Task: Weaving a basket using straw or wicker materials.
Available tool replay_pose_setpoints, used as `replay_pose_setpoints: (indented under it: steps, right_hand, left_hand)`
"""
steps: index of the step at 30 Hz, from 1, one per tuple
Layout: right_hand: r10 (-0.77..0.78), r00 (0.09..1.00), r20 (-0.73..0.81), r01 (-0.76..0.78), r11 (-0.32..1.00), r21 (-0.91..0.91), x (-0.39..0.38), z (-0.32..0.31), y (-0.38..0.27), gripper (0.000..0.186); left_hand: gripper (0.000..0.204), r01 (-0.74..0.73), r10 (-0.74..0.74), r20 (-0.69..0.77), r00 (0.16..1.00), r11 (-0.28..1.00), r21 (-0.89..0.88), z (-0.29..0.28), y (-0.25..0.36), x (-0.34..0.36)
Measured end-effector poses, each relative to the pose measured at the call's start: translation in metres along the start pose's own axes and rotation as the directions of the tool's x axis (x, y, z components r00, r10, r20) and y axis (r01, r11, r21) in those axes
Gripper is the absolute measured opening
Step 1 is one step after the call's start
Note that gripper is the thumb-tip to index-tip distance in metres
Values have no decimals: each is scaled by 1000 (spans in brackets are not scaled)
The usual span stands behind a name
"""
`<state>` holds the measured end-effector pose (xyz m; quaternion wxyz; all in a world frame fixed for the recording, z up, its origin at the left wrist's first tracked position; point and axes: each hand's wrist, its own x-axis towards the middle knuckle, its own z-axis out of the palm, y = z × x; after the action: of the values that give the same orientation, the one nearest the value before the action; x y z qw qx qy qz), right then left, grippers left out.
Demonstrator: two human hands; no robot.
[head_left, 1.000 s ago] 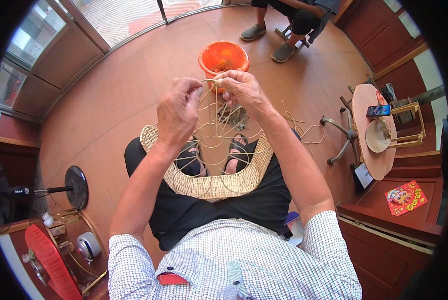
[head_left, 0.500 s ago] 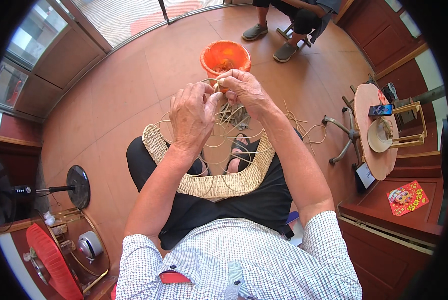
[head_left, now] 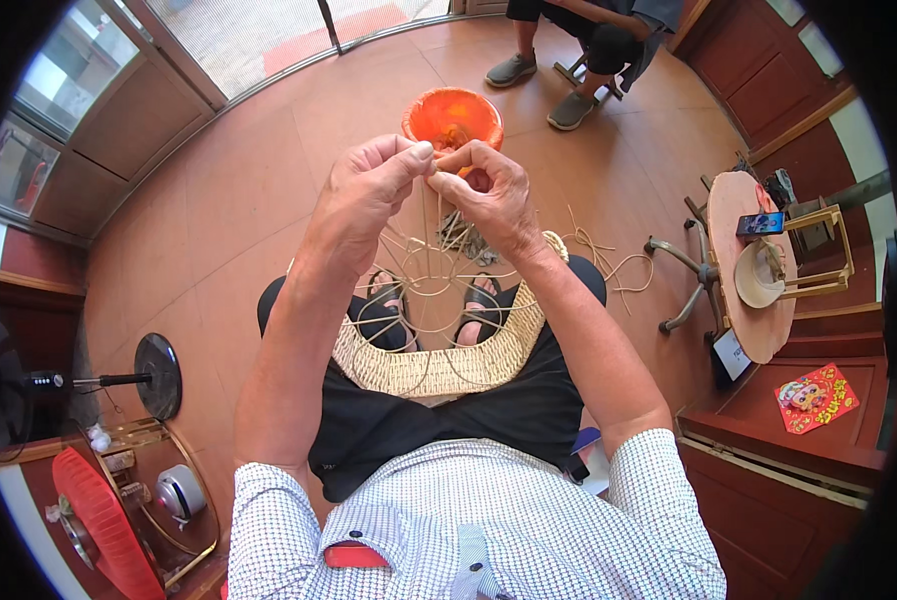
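A curved, woven straw-coloured piece [head_left: 424, 372] rests across my lap, its ends pointing away from me. Thin pale strands [head_left: 427, 293] loop and cross in its open middle. Out beyond them, my left hand [head_left: 367, 195] is closed, thumb and forefinger pinched together. My right hand [head_left: 489, 200] is closed too, its fingertips meeting close to the left ones on a thin strand [head_left: 440, 205] that hangs down between the hands. The exact grip at the fingertips is too small to make out.
An orange-lined bucket [head_left: 454, 113] stands just beyond my hands. Loose strands [head_left: 609, 260] lie on the floor at right. A round table [head_left: 759, 330] holds a phone [head_left: 761, 223] and a cap [head_left: 761, 273]. A person [head_left: 599, 50] sits at the far right; a fan [head_left: 157, 375] stands left.
My left hand has turned and its fingertips have come up, wrist straighter. The right hand has curled its fingers in more. More of the strands and my left foot show between the arms.
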<state>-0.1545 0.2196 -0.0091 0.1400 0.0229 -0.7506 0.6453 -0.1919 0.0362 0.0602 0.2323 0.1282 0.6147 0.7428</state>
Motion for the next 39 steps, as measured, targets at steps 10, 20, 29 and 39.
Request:
replay_pose_setpoints:
  steps: [10, 20, 29, 39]
  right_hand:
    - [-38, 985, -169, 23, 996, -85, 4, 10, 11, 20]
    - [132, 972, -196, -146, 988, -57, 13, 18, 12, 26]
    - [253, 958, -138, -233, 961, 146, 22, 17, 39, 17]
    - [354, 935, 8, -351, 923, 160, 24, 5, 19, 21]
  left_hand:
    - [32, -310, 308, -37, 951, 942, -127, -45, 82, -22]
    - [33, -214, 960, -225, 166, 257, 942, -182, 231, -36]
    - [21, -193, 718, -3, 696, 191, 962, -121, 89, -14]
    - [14, -123, 285, -146, 948, 745, 656, 10, -52, -52]
